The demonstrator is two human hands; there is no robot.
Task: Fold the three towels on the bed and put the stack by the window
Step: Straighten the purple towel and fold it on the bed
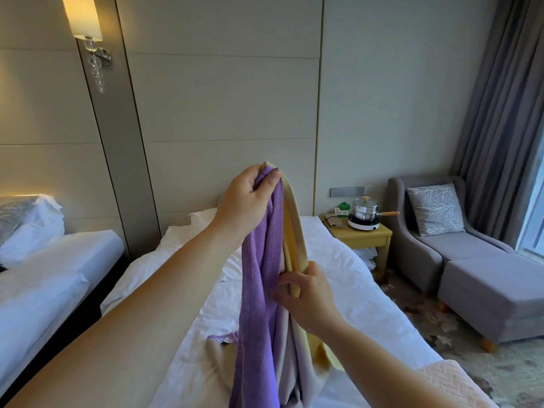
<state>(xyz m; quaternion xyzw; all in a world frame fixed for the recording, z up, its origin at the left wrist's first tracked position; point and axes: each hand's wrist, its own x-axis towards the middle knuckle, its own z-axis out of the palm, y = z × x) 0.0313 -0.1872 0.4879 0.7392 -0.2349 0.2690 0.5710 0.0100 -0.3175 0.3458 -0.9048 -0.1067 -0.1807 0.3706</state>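
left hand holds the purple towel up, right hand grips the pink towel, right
No: the head view shows the right hand gripping the yellow towel, not the pink towel, which lies on the bed. The left hand does hold the purple towel up.

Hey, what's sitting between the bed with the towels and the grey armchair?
A small wooden nightstand stands between the bed and the armchair, carrying a lidded pot on a white hot plate; the head view shows it.
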